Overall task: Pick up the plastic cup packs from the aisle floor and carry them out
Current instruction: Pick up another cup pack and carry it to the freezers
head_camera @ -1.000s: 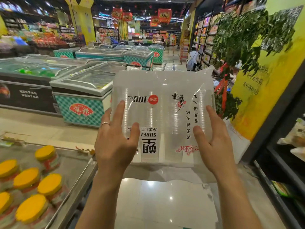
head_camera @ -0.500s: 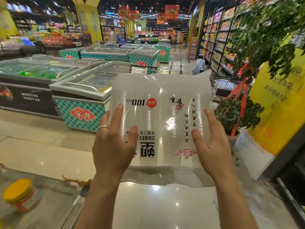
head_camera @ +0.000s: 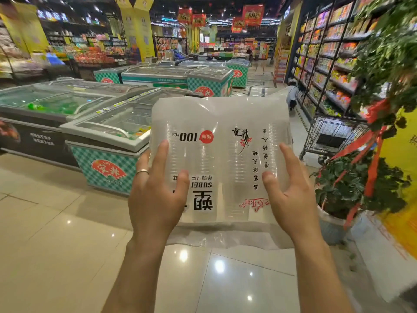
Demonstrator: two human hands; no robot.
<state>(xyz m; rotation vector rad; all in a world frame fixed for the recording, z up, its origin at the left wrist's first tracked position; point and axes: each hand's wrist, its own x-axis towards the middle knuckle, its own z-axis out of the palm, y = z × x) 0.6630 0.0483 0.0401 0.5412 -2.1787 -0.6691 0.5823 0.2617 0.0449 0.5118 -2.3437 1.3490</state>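
Above the glossy tiled floor [head_camera: 56, 245], you are holding the plastic cup pack [head_camera: 221, 136] up in front of you. Its broad printed face is turned toward you and the lettering is reading upside down. To the pack's right, stocked shelves [head_camera: 327, 53] are running back; to its left a chest freezer [head_camera: 108, 136] is standing. A potted plant [head_camera: 361, 181] and a wire shopping cart [head_camera: 331, 134] are sitting just right of the pack.

Your bare forearms are reaching forward and upward to the pack, roughly parallel. Your left hand [head_camera: 155, 199] is gripping the pack's lower left side, with index finger and thumb lying spread on the near face and the other fingers wrapping round the left edge. Your right hand [head_camera: 291, 199] is mirroring it on the lower right side, thumb and index finger pressing the film and the remaining fingers hidden past the edge. A ring [head_camera: 142, 171] is showing on the left hand.
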